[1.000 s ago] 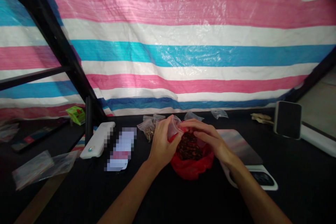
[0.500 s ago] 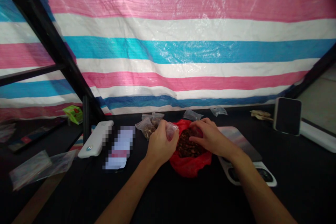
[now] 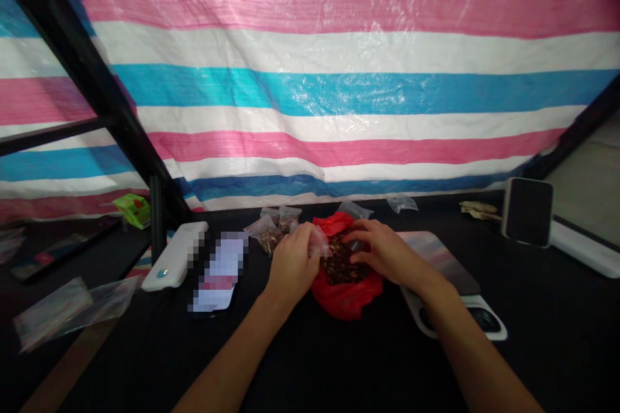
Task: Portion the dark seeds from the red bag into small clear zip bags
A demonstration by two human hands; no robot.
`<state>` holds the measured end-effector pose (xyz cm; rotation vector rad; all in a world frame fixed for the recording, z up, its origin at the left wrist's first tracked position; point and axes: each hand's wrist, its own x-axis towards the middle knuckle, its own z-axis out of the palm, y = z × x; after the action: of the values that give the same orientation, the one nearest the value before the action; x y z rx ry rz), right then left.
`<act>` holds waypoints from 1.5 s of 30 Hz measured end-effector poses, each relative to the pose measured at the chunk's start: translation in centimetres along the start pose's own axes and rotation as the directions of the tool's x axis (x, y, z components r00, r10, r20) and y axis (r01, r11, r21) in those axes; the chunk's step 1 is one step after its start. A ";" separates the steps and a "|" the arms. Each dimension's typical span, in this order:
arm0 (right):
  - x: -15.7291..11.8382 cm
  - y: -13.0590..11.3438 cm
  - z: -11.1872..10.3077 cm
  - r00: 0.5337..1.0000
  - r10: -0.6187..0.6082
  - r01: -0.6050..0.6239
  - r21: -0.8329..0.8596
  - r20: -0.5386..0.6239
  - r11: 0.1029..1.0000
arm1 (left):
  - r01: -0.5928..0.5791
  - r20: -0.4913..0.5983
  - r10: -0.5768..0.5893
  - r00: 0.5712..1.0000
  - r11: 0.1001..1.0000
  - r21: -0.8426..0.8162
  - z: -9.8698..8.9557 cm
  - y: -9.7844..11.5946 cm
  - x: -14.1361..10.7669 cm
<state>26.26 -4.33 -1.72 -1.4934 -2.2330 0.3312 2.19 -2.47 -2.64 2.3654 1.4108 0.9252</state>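
Note:
My left hand (image 3: pixel 294 264) pinches a small clear zip bag (image 3: pixel 318 242) by its edge, at the left side of an open red plastic bag (image 3: pixel 345 300). Loose brown dried bits (image 3: pixel 341 264) fill the red bag; what kind they are I cannot make out. Over the right part of these bits is my right hand (image 3: pixel 382 248), its fingers curved and apart, the tips at the bits. Whether a few bits lie between those fingers is hidden. Just behind my left hand lie several small zip bags (image 3: pixel 268 237) with brown bits inside.
A kitchen scale (image 3: pixel 438 258) sits under my right forearm. Flat clear bags (image 3: pixel 356 210) lie at the back. On the left are a phone (image 3: pixel 223 271), a white device (image 3: pixel 177 255) and larger clear bags (image 3: pixel 53 313). A dark-screened device (image 3: pixel 527 211) stands at right.
My right hand has moved slightly, its fingers still spread over the bits. My left hand has shifted a little left and down, keeping the small zip bag. The view has shifted slightly.

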 end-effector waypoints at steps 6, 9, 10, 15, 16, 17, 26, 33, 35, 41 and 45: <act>0.2 0.4 0.3 0.992 0.111 -0.100 0.148 -0.066 0.984 | 0.002 -0.049 -0.012 0.999 0.977 -0.213 0.4 0.2 -0.2; 0.4 -0.2 -0.3 0.977 0.105 -0.073 0.174 -0.183 0.982 | 0.046 -0.096 -0.082 0.992 0.945 -0.324 0.8 0.2 -0.2; 0.4 -0.6 -0.6 0.966 0.092 -0.049 0.177 -0.241 0.983 | 0.066 -0.114 -0.113 0.987 0.933 -0.353 1.0 0.1 -0.1; 0.1 -2.4 -2.4 0.879 -0.062 0.129 0.111 -0.473 0.985 | 0.143 -0.044 -0.188 0.981 0.862 -0.486 1.4 0.1 -0.2; 0.0 -2.6 -2.5 0.865 -0.093 0.156 0.088 -0.494 0.984 | 0.162 0.002 -0.188 0.982 0.841 -0.517 1.4 0.2 -0.2; -0.1 -2.7 -2.6 0.855 -0.117 0.175 0.069 -0.506 0.982 | 0.179 0.043 -0.187 0.981 0.817 -0.548 1.5 0.2 -0.2; -0.1 -0.5 -1.5 0.950 -0.071 0.066 -0.026 -0.304 0.997 | 0.291 0.084 -0.352 0.932 0.592 -0.752 2.2 0.1 0.2; -0.7 -0.8 -1.9 0.988 0.044 -0.081 -0.251 -0.151 0.965 | 0.343 0.224 -0.264 0.938 0.622 -0.704 2.5 0.6 -0.7; -0.9 -0.9 -2.0 0.990 0.081 -0.110 -0.272 -0.115 0.956 | 0.374 0.275 -0.254 0.927 0.585 -0.720 3.0 0.7 -0.7; -1.0 -0.5 -1.6 0.996 0.081 -0.082 -0.031 -0.030 0.996 | 0.348 0.223 -0.326 0.919 0.402 -0.847 3.9 0.0 0.2; -1.3 -0.3 -1.5 0.998 0.060 -0.066 0.242 0.032 0.968 | 0.238 0.140 -0.225 0.964 0.502 -0.832 3.7 -0.2 0.4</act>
<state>27.10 -5.69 -0.54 -1.4366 -2.0784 0.6229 4.54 -1.61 -5.45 1.3845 0.8877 1.1538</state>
